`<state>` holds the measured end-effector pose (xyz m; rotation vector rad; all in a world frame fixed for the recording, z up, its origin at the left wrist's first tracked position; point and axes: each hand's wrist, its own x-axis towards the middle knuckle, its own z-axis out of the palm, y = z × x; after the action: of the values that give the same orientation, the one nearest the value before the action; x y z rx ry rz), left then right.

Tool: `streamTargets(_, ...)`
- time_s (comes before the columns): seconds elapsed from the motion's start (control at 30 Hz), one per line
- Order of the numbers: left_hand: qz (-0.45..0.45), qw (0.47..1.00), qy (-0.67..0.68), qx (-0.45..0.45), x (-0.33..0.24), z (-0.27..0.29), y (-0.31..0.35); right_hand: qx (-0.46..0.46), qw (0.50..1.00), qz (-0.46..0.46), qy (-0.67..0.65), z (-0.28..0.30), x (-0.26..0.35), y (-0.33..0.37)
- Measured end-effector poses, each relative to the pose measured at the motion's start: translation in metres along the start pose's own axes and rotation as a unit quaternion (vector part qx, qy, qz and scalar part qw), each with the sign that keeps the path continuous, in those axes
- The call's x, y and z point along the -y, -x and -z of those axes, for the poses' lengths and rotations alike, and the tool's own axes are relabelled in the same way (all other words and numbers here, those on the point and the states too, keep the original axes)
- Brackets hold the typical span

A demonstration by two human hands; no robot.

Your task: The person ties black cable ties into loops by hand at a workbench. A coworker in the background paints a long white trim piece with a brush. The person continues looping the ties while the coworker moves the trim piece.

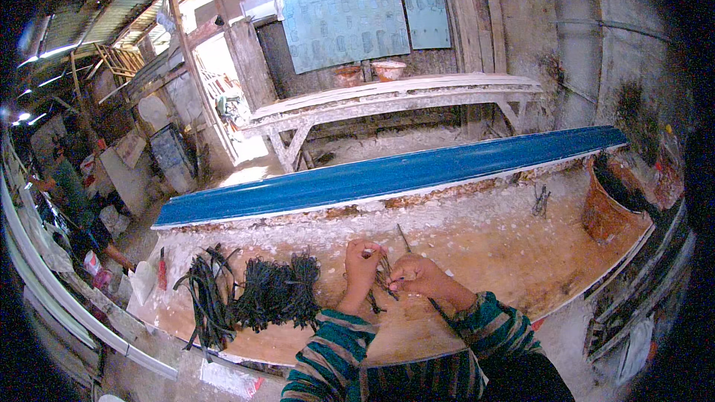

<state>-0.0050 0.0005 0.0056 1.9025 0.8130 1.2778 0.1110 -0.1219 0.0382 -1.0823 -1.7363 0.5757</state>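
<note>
Over the wooden worktable (335, 350), my left hand (362, 268) is closed on the upper part of a small bunch of thin dark strands (382, 272). My right hand (423, 280) pinches the same strands lower down, its thumb and fingers pressed together. A thin dark rod or strip (403, 236) runs beneath my right hand and toward my right forearm. Left of my hands lie bundles of dark, frayed strands (277, 290), tied or gathered side by side. Beside them is a loose heap of wider black strips (208, 298).
A long blue moulded panel (387, 179) borders the table's far side. At the right stands a rusty-brown bucket (607, 205), with a few dark strands (541, 199) nearby. A red-handled tool (162, 269) lies far left. Another person (71, 193) is at the left; a whitened bench (395, 97) stands behind.
</note>
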Motion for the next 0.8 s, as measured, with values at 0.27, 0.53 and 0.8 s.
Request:
streamTargets(0.27,0.044,0.996,0.073,0.005,0.006,-0.005,0.001,-0.023,0.992,-0.088,-0.088,-0.003,0.01,0.004)
streamTargets(0.53,-0.008,0.998,0.046,0.05,-0.004,-0.001,0.003,-0.126,0.974,-0.157,-0.105,-0.006,-0.005,0.003)
streamTargets(0.8,-0.017,0.935,0.118,0.335,-0.017,-0.001,0.01,-0.341,0.922,-0.179,-0.024,0.012,-0.022,0.001)
